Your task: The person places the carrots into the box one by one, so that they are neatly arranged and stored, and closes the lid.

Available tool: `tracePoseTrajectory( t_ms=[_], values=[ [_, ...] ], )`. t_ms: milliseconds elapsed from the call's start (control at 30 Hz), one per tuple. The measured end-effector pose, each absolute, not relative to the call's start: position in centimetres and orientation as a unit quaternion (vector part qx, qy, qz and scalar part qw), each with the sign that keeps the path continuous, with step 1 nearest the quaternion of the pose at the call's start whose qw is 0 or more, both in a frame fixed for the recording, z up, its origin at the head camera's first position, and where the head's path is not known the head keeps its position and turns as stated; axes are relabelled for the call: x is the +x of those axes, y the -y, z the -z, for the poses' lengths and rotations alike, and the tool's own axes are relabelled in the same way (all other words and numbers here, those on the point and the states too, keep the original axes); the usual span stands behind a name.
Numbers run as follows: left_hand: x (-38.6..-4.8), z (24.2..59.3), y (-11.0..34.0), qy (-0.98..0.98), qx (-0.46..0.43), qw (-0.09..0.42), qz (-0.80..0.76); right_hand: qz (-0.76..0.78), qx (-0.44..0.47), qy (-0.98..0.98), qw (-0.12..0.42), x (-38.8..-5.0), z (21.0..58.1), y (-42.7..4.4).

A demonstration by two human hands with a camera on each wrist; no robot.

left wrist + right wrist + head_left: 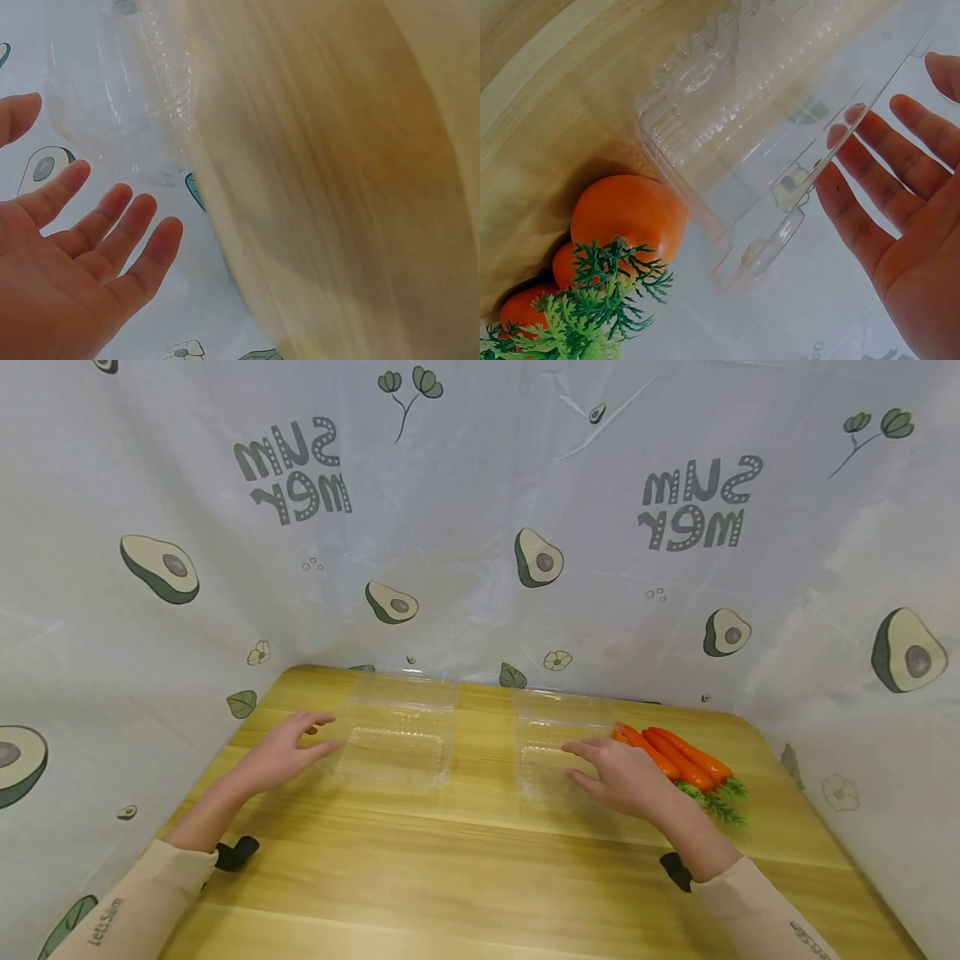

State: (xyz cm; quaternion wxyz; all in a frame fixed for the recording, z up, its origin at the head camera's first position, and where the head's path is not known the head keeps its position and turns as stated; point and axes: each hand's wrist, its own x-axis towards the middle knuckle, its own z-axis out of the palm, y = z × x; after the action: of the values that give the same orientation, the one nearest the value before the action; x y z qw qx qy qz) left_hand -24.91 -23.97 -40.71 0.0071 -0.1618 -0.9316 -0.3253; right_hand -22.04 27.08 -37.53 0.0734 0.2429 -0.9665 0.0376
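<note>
Two clear plastic containers with raised lids stand on the wooden table, a left one [397, 747] and a right one [536, 768]. My left hand [281, 756] is at the left container's left side, fingers spread and holding nothing; in the left wrist view the palm [67, 277] shows empty beside the clear plastic [112, 82]. Over the right side of the right container is my right hand [630, 777], relaxed and empty-palmed. In the right wrist view some fingertips of that hand [900, 187] lie behind the clear plastic edge [780, 232]; contact cannot be told.
Several orange carrots [686, 760] with green tops lie right of the right container, close to my right hand. The wooden table [450, 877] meets a pale curtain [465, 527] printed with avocados along its back and sides.
</note>
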Motion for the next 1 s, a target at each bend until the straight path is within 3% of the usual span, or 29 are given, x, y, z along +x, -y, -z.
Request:
tracePoseTrajectory(
  t_ms=[467,1000],
  values=[
    [-25.1,40.9,24.7,0.917,-0.177,-0.043,0.355,-0.075,0.211,0.972,0.069,-22.1,37.4,-28.7],
    [-25.1,41.5,25.3,0.911,-0.188,-0.054,0.362,-0.161,0.157,0.971,0.077,-22.2,37.3,-31.9]
  ],
)
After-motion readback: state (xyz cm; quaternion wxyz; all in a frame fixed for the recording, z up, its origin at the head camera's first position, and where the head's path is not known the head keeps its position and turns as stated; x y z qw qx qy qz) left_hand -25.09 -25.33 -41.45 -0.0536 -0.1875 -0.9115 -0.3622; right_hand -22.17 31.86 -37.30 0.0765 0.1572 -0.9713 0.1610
